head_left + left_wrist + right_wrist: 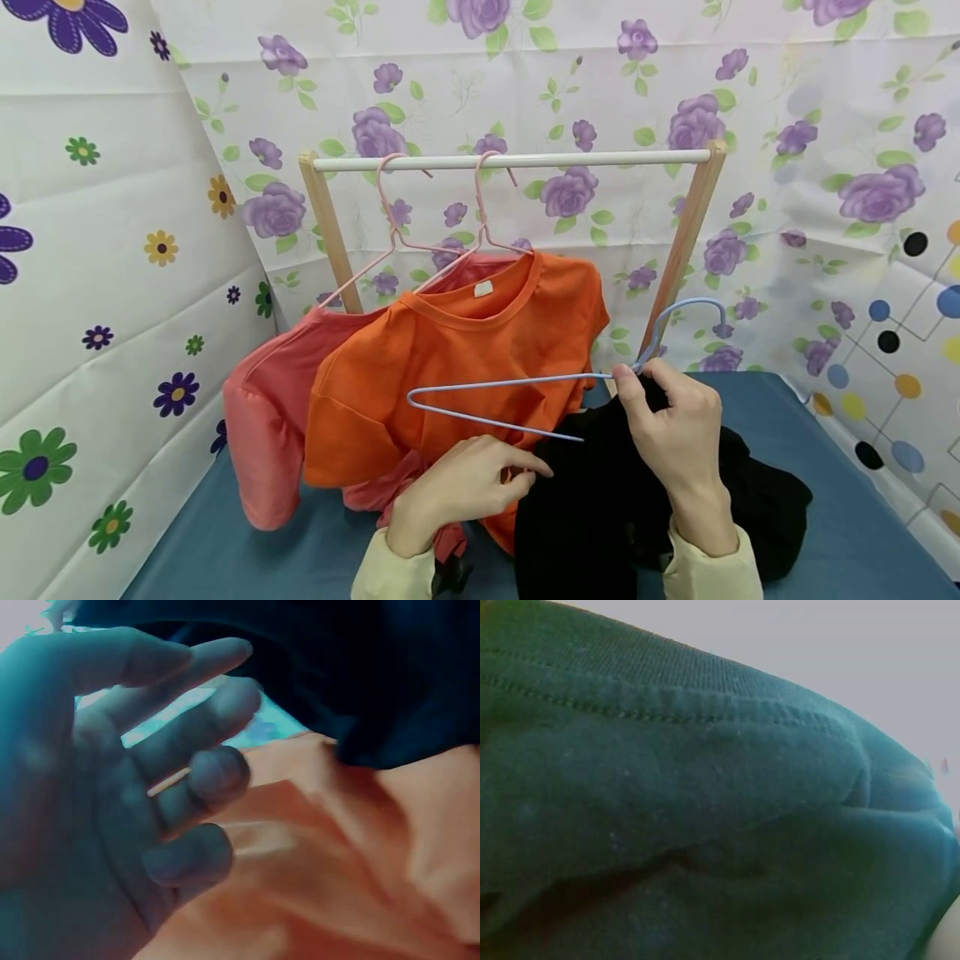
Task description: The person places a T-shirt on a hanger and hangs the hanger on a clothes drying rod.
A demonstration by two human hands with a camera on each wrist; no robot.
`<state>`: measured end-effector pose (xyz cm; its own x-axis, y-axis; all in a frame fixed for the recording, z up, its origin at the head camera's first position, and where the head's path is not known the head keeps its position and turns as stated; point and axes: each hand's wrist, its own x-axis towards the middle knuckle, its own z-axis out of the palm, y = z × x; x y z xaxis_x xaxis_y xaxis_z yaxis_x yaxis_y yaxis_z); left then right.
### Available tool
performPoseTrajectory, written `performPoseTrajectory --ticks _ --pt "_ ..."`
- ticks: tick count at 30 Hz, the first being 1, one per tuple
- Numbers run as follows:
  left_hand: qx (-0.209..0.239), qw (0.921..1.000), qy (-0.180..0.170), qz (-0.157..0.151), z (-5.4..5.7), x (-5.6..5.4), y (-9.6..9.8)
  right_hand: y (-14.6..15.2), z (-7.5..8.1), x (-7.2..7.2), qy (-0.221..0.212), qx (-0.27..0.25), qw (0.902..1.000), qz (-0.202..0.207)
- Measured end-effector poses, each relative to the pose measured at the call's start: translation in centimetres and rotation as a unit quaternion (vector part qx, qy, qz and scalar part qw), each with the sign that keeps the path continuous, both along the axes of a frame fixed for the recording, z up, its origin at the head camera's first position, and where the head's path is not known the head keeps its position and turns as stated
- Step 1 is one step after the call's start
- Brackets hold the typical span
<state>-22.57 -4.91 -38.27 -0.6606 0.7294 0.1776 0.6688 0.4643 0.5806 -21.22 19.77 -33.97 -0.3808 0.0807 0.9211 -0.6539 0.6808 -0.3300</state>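
Observation:
My right hand [675, 421] pinches a light blue hanger [510, 383] just below its hook, with black cloth bunched at its fingers. The hanger's left end sticks out bare, and its lower bar runs into a black garment [577, 500]. The right half of the hanger is hidden. Close up in the right wrist view, the black garment [667, 772] shows a ribbed, stitched edge. My left hand [472, 483] is beside the black garment, below the hanger. In the left wrist view its fingers [187, 720] are loosely bent and hold nothing.
A clothes rack with a white rail [585, 158] and wooden posts stands behind. An orange shirt [457, 358] and a pink top [258, 450] hang from it on pink hangers, left of the right hand. The blue surface [195, 542] lies below, with flowered sheets around.

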Motion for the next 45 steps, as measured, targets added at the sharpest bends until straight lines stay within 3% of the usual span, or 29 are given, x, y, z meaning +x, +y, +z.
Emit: performPoseTrajectory --ticks 5,12,21,25,29,32,38,45 --pt "-0.021 0.9996 -0.016 -0.013 -1.0 -0.5 0.6 0.5 0.0 0.0 -0.003 -0.009 0.9999 0.011" --pt "-0.066 0.9978 -0.012 0.005 -1.7 -0.6 1.1 0.9 0.1 0.1 -0.012 -0.016 0.9997 0.013" --pt "-0.031 0.9974 -0.013 -0.063 -1.5 -0.7 1.7 1.2 0.2 0.2 -0.008 -0.023 0.9996 0.015" --pt "-0.034 0.9962 -0.014 -0.078 -1.6 -0.4 2.1 1.3 0.1 0.3 -0.009 -0.024 0.9996 0.014" --pt "-0.052 0.9964 -0.031 -0.059 -1.8 0.0 2.4 1.4 0.2 0.4 -0.012 -0.025 0.9995 0.012" --pt "-0.083 0.9957 -0.034 -0.025 -1.9 0.2 2.5 1.6 0.2 0.5 -0.014 -0.030 0.9994 0.011" --pt "-0.135 0.9898 0.013 0.043 -1.9 0.4 2.4 2.0 0.4 0.5 -0.010 -0.040 0.9991 0.008" --pt "-0.112 0.9913 -0.010 0.069 -1.2 -0.5 0.6 2.5 0.3 0.3 -0.008 -0.039 0.9992 0.011"
